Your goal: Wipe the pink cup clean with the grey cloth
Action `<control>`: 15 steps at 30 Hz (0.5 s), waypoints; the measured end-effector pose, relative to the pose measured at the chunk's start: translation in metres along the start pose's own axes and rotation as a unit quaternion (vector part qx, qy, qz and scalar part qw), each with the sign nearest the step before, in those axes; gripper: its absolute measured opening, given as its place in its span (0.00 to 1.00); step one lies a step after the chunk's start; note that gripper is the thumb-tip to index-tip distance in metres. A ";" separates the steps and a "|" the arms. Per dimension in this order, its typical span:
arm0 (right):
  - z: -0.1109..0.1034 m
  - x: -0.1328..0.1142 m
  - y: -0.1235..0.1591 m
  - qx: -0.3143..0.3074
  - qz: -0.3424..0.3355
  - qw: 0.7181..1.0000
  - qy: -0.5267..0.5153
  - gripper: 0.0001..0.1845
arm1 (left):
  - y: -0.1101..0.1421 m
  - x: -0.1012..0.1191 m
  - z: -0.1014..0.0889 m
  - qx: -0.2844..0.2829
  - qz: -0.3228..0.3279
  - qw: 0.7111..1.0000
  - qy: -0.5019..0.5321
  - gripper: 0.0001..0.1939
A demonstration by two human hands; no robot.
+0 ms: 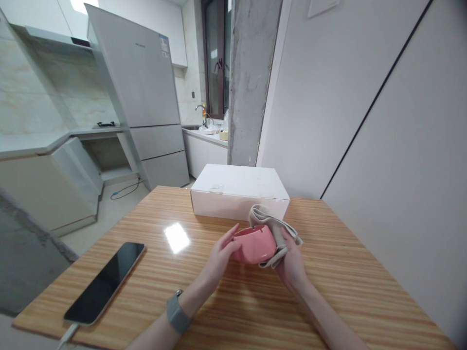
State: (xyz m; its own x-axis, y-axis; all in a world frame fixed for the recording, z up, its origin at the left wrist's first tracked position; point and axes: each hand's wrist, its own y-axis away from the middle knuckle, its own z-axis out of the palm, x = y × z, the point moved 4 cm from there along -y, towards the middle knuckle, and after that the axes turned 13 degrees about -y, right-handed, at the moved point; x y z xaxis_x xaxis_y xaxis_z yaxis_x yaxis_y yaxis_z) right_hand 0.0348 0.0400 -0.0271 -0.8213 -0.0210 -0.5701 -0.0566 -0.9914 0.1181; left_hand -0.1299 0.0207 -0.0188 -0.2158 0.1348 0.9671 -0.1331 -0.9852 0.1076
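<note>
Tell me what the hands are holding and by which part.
The left hand grips the pink container by its left side; the right hand holds a bunched grey cloth against its right side.

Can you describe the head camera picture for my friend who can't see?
A left hand holds a pink container and the right hand a gray cloth against it, over a wooden table. A white box and a phone rest on the table.

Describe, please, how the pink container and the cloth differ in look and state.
The container is pink; the cloth is greyish beige. The container looks smooth and glossy, the cloth matte. The container has a rounded, firm-looking form, while the cloth is bunched in folds. Both are being held.
</note>
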 end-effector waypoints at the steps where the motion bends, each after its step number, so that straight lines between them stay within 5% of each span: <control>1: 0.004 -0.004 0.001 0.008 -0.006 1.000 -0.007 0.15 | 0.001 0.001 0.001 0.000 0.010 1.000 -0.004 0.42; 10: 0.024 0.014 0.019 -0.071 0.089 0.993 -0.007 0.19 | 0.005 0.008 0.004 -0.018 0.058 0.997 0.043 0.45; 15: 0.027 0.017 0.022 -0.061 0.054 0.996 0.027 0.18 | 0.008 0.015 -0.002 0.052 0.023 0.998 0.015 0.35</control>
State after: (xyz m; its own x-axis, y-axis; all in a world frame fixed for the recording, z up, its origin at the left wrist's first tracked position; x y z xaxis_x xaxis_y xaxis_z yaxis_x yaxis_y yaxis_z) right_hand 0.0042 0.0209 -0.0117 -0.7872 -0.1328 -0.6022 0.1031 -0.9911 0.0838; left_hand -0.1359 0.0153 -0.0040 -0.2480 0.0912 0.9645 -0.0226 -0.9958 0.0884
